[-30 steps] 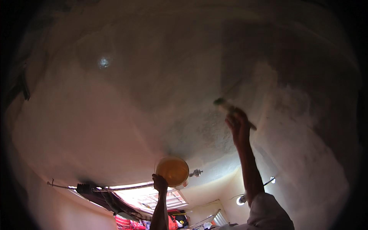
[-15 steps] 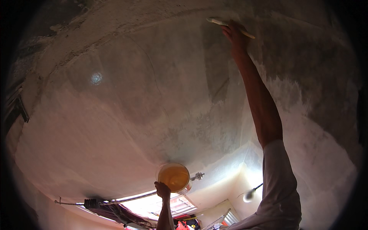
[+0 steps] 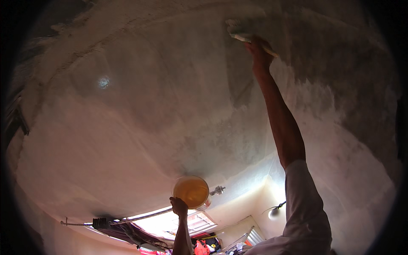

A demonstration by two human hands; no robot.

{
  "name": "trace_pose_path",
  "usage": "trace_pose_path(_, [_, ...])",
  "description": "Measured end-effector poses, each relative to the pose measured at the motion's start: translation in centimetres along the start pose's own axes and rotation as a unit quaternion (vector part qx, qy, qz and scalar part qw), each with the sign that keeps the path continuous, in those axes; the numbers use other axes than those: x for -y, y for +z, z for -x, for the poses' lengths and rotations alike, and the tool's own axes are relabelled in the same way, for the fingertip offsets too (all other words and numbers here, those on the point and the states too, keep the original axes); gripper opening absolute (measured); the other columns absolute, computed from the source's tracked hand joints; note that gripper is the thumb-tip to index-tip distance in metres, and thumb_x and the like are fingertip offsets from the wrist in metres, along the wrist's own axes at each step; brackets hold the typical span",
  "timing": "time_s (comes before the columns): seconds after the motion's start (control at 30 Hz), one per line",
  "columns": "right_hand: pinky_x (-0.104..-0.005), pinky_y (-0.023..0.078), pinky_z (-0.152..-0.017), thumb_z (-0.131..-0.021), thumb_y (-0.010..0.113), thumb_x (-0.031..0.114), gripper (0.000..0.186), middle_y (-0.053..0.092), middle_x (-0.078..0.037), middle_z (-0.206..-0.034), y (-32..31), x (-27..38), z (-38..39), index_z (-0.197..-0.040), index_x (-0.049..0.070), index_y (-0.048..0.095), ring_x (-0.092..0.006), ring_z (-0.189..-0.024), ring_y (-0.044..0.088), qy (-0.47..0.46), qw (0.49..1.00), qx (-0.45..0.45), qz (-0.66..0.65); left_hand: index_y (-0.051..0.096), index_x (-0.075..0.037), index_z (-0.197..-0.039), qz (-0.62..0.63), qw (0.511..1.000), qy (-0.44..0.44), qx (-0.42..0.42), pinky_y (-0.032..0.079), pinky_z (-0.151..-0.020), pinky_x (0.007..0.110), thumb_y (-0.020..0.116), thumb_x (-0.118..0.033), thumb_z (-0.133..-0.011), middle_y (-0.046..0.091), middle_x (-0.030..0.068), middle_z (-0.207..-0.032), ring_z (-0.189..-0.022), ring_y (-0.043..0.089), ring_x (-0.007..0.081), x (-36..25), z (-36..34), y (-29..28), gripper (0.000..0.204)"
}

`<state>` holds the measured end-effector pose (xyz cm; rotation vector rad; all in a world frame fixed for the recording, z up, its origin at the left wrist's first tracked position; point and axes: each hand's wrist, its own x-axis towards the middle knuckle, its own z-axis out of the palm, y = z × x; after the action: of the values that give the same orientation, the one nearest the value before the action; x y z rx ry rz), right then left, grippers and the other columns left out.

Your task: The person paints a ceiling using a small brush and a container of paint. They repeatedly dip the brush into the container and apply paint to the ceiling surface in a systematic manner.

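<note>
High in the view, my right hand (image 3: 260, 52) is closed round the handle of a paintbrush (image 3: 240, 37). Its pale bristle end points up and left against a grey plastered ceiling (image 3: 144, 97), and the handle's tip sticks out to the right of the fist. Lower down, my left hand (image 3: 179, 206) grips the rim of a round bucket (image 3: 191, 191) with yellowish-orange liquid or lining visible inside. Damp-looking dark patches lie around the brush, while paler areas spread to the left and lower right.
A rod with dark cloth (image 3: 127, 234) hangs at the lower left, before a bright window (image 3: 202, 223). Right of the bucket is a small metallic fitting (image 3: 219, 190). A lamp bulb (image 3: 274, 213) hangs near my right sleeve. Red and black items (image 3: 201, 247) sit below.
My right hand and the paintbrush have come a little lower in the view, with the bristles now more spread. The bucket in my left hand has shifted slightly up.
</note>
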<state>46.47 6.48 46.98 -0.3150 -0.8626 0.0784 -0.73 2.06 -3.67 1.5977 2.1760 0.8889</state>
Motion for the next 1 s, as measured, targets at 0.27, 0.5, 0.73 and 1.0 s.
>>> trace_pose_path(0.27, [-0.0345,0.055,-0.082,-0.085,0.065,0.010,0.029,0.062,-0.013,-0.102,-3.1,-0.7,5.7,-0.108,-0.005,0.056,-0.0229,-0.088,0.067,0.037,0.998,-0.025,0.045,0.039,-0.002,-0.103,0.035,0.997,0.053,-0.044,0.048,-0.072,0.051,0.042,-0.025,-0.095,0.058,0.0237,-0.090,-0.084,0.060,0.0421,2.2,-0.7,1.2,0.024])
trace_pose_path(0.5, [-0.0332,0.057,-0.075,-0.085,0.065,0.012,0.027,0.065,-0.014,-0.097,-5.0,0.6,8.1,-0.105,-0.005,0.059,-0.0223,-0.080,0.068,0.064,0.989,-0.037,0.131,0.041,-0.001,-0.106,0.011,1.000,0.020,-0.006,0.048,-0.078,0.051,0.041,-0.025,-0.097,0.058,0.0226,-0.101,-0.093,0.061,0.0420,0.4,-0.2,0.1,0.026])
trace_pose_path(0.73, [-0.0273,0.057,-0.065,-0.081,0.065,0.016,0.023,0.067,-0.012,-0.081,-3.2,0.2,-1.1,-0.089,-0.005,0.064,-0.0183,-0.070,0.070,-0.152,0.906,0.105,0.381,0.042,0.000,-0.107,0.019,1.000,-0.002,0.001,0.048,-0.081,0.051,0.041,-0.027,-0.098,0.058,0.0227,-0.106,-0.095,0.061,0.0421,-0.5,0.3,-0.7,0.028])
trace_pose_path(1.0, [-0.0274,0.057,-0.057,-0.078,0.068,0.021,0.029,0.068,-0.012,-0.073,4.6,3.0,-10.9,-0.081,-0.007,0.064,-0.0185,-0.063,0.070,-0.191,0.905,0.140,0.354,0.043,0.000,-0.106,0.016,1.000,-0.014,0.001,0.048,-0.080,0.051,0.041,-0.026,-0.098,0.059,0.0231,-0.106,-0.095,0.061,0.0428,-1.2,0.4,-0.9,0.027])
